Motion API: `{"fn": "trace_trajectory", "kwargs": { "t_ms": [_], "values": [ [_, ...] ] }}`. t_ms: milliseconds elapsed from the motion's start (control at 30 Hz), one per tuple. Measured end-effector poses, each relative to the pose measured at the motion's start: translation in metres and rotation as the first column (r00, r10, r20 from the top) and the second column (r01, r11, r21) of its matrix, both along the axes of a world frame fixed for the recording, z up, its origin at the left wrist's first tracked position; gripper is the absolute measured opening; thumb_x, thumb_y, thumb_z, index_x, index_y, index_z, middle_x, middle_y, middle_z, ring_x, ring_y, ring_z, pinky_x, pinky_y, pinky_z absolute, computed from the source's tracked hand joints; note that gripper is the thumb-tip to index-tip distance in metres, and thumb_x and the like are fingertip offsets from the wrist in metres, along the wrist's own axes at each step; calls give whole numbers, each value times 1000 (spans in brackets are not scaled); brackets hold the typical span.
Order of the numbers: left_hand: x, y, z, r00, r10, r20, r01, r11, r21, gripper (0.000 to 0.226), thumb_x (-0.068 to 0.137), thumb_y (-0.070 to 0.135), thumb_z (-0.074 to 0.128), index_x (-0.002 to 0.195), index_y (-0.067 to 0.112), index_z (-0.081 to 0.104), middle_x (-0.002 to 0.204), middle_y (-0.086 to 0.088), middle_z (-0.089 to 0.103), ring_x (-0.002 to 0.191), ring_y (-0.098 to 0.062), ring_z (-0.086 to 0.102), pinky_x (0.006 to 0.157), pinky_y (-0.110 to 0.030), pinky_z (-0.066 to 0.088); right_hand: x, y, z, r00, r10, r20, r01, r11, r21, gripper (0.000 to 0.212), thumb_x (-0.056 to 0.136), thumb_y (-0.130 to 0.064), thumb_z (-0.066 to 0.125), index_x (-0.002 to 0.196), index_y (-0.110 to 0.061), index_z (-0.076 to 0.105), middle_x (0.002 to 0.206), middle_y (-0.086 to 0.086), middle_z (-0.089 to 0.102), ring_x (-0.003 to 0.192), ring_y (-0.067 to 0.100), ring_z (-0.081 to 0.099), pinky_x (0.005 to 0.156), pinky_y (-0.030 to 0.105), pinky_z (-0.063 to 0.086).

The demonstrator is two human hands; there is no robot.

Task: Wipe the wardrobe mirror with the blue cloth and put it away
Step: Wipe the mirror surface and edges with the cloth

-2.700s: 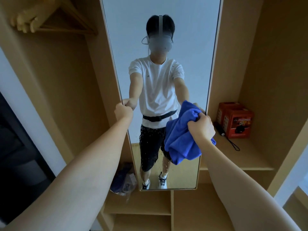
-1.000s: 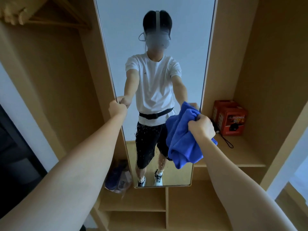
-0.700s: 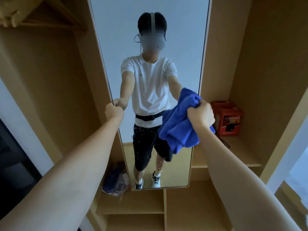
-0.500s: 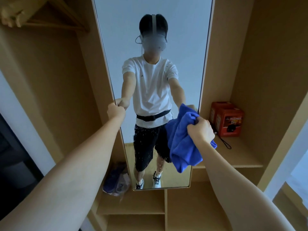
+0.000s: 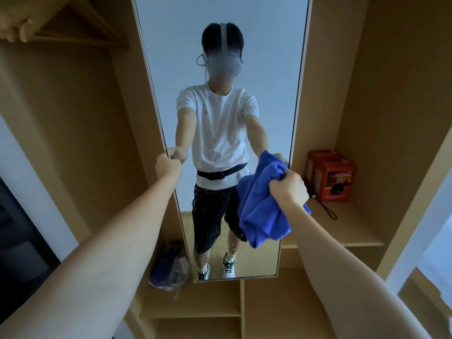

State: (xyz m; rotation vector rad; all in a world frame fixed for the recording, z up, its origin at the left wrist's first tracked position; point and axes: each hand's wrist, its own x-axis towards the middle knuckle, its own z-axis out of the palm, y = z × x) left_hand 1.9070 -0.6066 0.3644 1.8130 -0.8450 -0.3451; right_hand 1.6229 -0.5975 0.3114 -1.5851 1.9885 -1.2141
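Gripping hand: the left hand (image 5: 168, 165) is curled round the left edge of the tall frameless wardrobe mirror (image 5: 221, 77), holding the panel; the arm reaches in from the lower left
Bag: a crumpled purple plastic bag (image 5: 168, 267) lies on the low wooden shelf (image 5: 190, 304), just left of the mirror's bottom corner
Glass: water droplets speckle the lower part of the mirror, around the reflected shorts and legs; the upper glass looks clean, though fine smears would be too small to tell
Cloth: the bunched blue microfibre cloth (image 5: 259, 211) hangs in front of the mirror's lower right area; whether it touches the glass I cannot tell
Wiping hand: the right hand (image 5: 288, 189) is fisted tightly round the top of the cloth
Box: a red cardboard box (image 5: 331, 174) with a black cord sits on the right-hand wooden shelf (image 5: 354, 231)
Progress: wiping looks under way but unfinished; the wet lower band likely remains, and the cloth is not yet put away
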Motion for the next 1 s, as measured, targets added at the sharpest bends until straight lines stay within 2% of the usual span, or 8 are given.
{"fn": "trace_trajectory", "kwargs": {
  "t_ms": [100,267,400,533,600,833,900,1000],
  "values": [
    [0,0,-3,1000,-10,-16,10,1000,-6,38,81,-10,29,102,8,57,86,-2,56,87,-23,54,59,-24,41,-2,0,15,999,22,41,-21,999,-24,9,70,-22,52,79,-22,54,88,2,63,65,19,55,56,27,37],
    [1,3,-9,999,-47,-17,46,997,-65,45,89,-8,34,128,6,52,119,-7,56,99,-21,51,80,-28,45,-6,-14,76,991,-32,128,61,971,-230,14,66,-21,54,80,-21,52,86,0,61,67,21,56,63,30,42],
    [2,-1,-11,1000,-31,-4,31,997,-73,51,85,-9,31,126,9,56,116,-4,58,97,-20,53,78,-27,44,-2,-13,42,996,-52,68,60,990,-128,27,76,-28,50,101,-30,61,91,-2,62,78,25,59,69,32,43],
    [2,-4,-12,999,-36,15,37,997,-68,50,76,-11,28,103,12,64,90,3,58,76,-16,52,54,-17,36,3,8,-27,1000,22,12,-24,984,178,18,77,-27,52,93,-26,61,84,-2,61,82,28,62,71,32,46],
    [1,-5,-11,999,-37,14,38,997,-60,47,78,-11,29,101,12,63,89,3,57,78,-18,52,56,-19,37,6,12,-35,997,79,2,-77,964,255,18,73,-22,54,88,-23,62,82,-1,61,71,22,57,65,30,44],
    [8,-3,-16,997,-72,-2,71,996,-51,54,81,-6,30,121,13,60,115,-4,61,104,-23,57,82,-29,45,25,7,25,987,68,144,-49,990,-129,15,64,-15,58,70,-19,45,69,-2,56,60,20,53,54,26,36],
    [9,-2,-16,996,-86,-11,85,994,-74,54,80,-6,30,118,15,62,114,-3,62,99,-22,58,77,-26,43,26,2,15,994,77,77,-74,996,-47,11,66,-18,56,75,-22,52,74,-3,59,66,22,57,58,27,40],
    [2,2,-15,996,-94,-13,92,991,-98,55,79,-7,29,112,20,64,102,2,61,77,-10,53,58,-13,37,27,6,-36,984,160,-75,-144,972,188,20,75,-24,53,93,-30,61,82,-3,61,73,24,58,65,30,43]
  ]
}}
